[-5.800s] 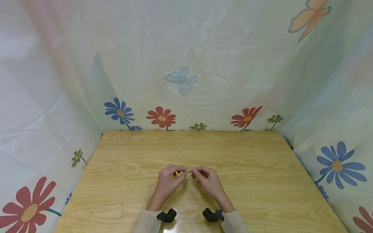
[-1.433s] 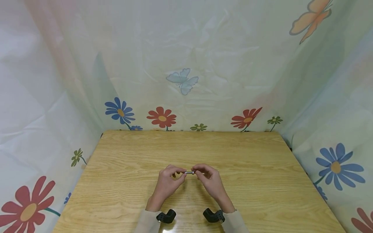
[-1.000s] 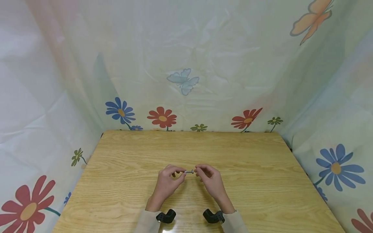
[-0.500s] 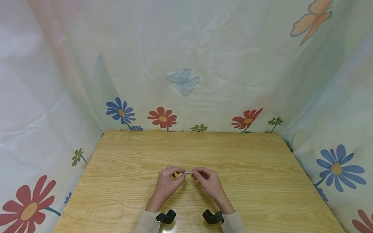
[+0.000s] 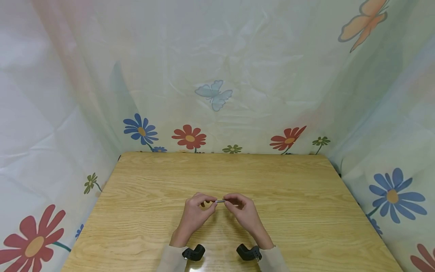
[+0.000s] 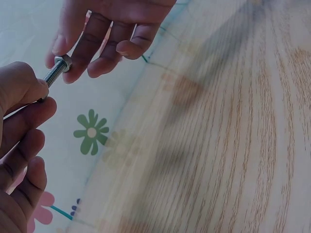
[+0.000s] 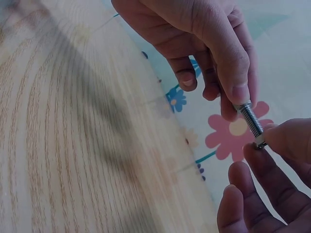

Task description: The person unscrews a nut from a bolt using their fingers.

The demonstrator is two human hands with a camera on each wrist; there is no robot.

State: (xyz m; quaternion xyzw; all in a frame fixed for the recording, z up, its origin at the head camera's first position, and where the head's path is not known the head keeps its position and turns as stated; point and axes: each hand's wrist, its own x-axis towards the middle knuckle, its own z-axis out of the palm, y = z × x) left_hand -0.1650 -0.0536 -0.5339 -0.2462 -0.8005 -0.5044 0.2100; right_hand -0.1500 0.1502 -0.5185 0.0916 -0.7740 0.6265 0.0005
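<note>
Just above the table, a small silver bolt (image 5: 220, 201) lies roughly level between the two hands. The thumb and forefinger of my left hand (image 5: 196, 211) pinch its left end, which they mostly hide. Fine threads show along the bolt (image 6: 52, 74) in the left wrist view. What looks like a hex nut (image 6: 63, 62) sits at its right end. My right hand (image 5: 245, 213) has thumb and forefinger on either side of this nut (image 7: 261, 142), with the other fingers loosely bent.
A wood-grain table (image 5: 217, 173) spreads out under both hands. Pale curtains (image 5: 251, 68) printed with flowers and butterflies hang behind it and on both sides. Black wrist cameras (image 5: 194, 252) are strapped over light sleeves (image 5: 274, 260).
About a second ago the right fingertips were off the nut, leaving it bare; they have since come back round it. The left hand keeps its pinch and hardly moves.
</note>
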